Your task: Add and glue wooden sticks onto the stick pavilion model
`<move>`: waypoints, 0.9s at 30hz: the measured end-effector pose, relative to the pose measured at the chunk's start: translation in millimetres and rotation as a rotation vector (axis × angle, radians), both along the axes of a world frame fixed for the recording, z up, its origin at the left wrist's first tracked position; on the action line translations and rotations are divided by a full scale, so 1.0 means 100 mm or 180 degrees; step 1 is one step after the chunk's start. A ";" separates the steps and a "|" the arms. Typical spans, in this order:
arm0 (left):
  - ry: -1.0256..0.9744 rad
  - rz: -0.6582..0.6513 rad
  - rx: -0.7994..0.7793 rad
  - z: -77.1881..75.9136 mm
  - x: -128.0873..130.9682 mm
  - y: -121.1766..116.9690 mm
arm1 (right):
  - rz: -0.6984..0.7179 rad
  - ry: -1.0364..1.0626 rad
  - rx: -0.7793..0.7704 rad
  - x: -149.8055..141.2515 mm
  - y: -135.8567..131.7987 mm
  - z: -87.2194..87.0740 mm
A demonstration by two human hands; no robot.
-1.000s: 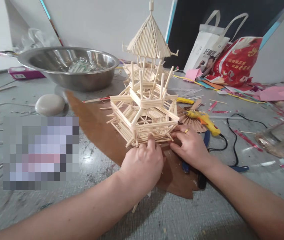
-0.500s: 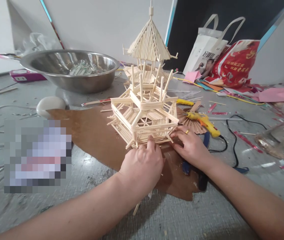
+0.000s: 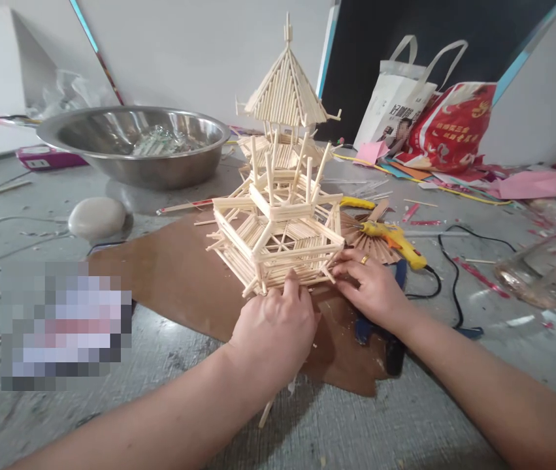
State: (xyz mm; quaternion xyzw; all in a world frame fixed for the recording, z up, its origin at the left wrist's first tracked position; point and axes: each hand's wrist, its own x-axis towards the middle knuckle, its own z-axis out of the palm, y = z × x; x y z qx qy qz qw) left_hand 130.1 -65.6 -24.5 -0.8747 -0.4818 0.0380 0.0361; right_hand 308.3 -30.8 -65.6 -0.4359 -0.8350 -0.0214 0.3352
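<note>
Fingers of the left hand were curled against the near edge of the stick frame; their hold could not be determined. The right hand had bent fingers at its near right corner, grip likewise indeterminable. The frame rested on a brown sheet. A glue gun lay to the right; a metal basin and roofed stick model stood behind.

Grey, scuffed tabletop beneath your fingers
A brown, ragged-edged flat sheet lies under them; beyond them, leftward, sit a wide, round steel basin and a smooth, white, rounded block.
</note>
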 end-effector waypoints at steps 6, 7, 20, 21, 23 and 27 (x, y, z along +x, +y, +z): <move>-0.0003 0.0054 0.0059 0.01 0.00 0.00 | 0.0058 0.0132 -0.0183 -0.01 0.01 0.03; -0.0015 0.0060 0.0083 0.01 0.00 0.00 | 0.0065 0.0139 -0.0203 -0.01 0.01 0.03; 0.0015 0.0063 0.0255 -0.03 -0.02 -0.02 | 0.0133 -0.0082 -0.0018 -0.03 0.01 0.05; 0.0017 0.0060 0.0268 -0.03 -0.03 -0.02 | 0.0131 -0.0077 -0.0018 -0.03 0.00 0.05; 0.0022 0.0062 0.0284 -0.03 -0.03 -0.03 | 0.0090 -0.0066 0.0004 -0.03 0.00 0.05; 0.0064 0.0111 0.0236 -0.01 -0.01 -0.04 | -0.0015 -0.0196 0.0181 -0.02 -0.01 0.04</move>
